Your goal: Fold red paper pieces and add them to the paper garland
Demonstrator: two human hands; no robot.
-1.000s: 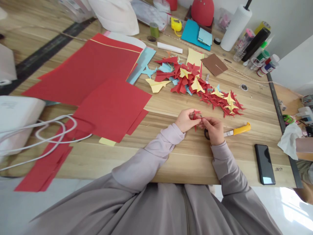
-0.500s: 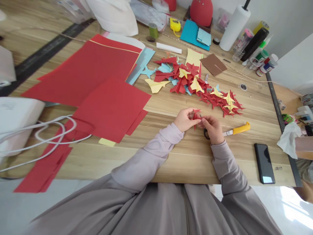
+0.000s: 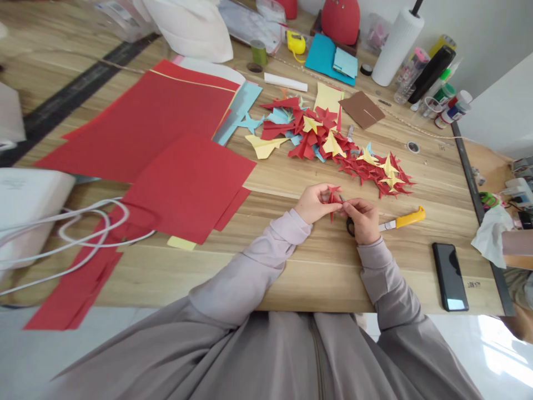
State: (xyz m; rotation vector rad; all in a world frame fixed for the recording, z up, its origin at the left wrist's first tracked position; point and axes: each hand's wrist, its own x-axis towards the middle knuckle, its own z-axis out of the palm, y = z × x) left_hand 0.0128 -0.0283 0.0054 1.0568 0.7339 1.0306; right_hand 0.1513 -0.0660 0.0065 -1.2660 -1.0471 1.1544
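Observation:
Both hands meet above the wooden table [image 3: 316, 278], at the near side of a heap of folded paper shapes [image 3: 320, 125]. Between my left hand's [image 3: 312, 203] closed fingers is a small red folded paper piece [image 3: 332, 195] with pointed ends. My right hand [image 3: 363, 219] pinches the same piece at its right side; the fingertips partly cover it. A black ring, like a scissors handle [image 3: 350, 226], shows beside my right hand, the rest mostly hidden. Right of that hand lies a yellow-handled knife [image 3: 410, 217].
Large red paper sheets [image 3: 166, 122] and smaller red squares [image 3: 191, 189] lie at the left, with a white cable [image 3: 95, 222] over some strips. A phone [image 3: 449, 278] lies at the right. Bottles [image 3: 453, 108] stand at the back right. Another person's arm [image 3: 518, 243] shows at the right edge.
The whole view has shifted very slightly. Both hands stay at the red folded paper piece, with only a tiny change in the fingers.

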